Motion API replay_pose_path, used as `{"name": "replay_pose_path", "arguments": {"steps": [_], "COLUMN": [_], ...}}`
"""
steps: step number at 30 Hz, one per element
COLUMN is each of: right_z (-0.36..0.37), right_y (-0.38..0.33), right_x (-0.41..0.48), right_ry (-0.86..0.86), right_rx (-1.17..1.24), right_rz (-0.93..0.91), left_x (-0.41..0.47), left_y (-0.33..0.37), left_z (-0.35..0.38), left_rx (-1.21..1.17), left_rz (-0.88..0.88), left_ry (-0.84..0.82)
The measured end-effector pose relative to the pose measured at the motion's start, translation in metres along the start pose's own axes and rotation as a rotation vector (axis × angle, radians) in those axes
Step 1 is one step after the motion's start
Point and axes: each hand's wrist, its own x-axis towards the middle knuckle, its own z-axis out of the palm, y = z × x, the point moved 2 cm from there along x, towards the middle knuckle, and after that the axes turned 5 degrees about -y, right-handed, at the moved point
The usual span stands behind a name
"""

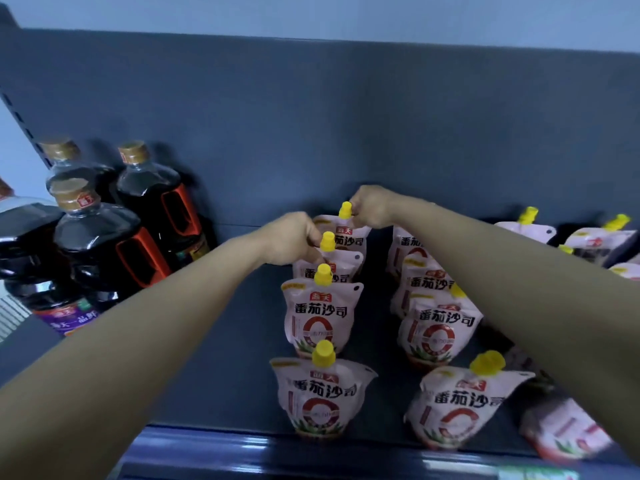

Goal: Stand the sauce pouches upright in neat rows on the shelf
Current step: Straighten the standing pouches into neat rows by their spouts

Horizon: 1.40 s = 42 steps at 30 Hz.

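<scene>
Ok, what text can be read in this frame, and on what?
"番茄沙司": front of each upright sauce pouch.
"海天": red logo above it.
"一品鲜": purple label on a dark bottle; its start is blurred.
Pouch small print and bottle-neck tags: too blurred to read.

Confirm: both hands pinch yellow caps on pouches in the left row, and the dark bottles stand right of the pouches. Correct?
One error. The head view shows the dark bottles standing left of the pouches, not right. The left hand and right hand do pinch yellow caps in the left row.
</scene>
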Motion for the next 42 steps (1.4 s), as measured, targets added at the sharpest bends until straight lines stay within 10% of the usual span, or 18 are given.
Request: {"name": "replay_pose_path", "arguments": {"steps": [42], "right_z": [-0.025], "right_y": [0.004], "right_x": [-0.053], "right_ry": [0.176], "right_rx": [0.252], "right_rz": [0.007], "left_x": [-0.012], "left_y": [-0.010], "left_z": [0.011], "left_rx": [-0.047], "left_rz": [-0.094], "left_ry": [0.075]}}
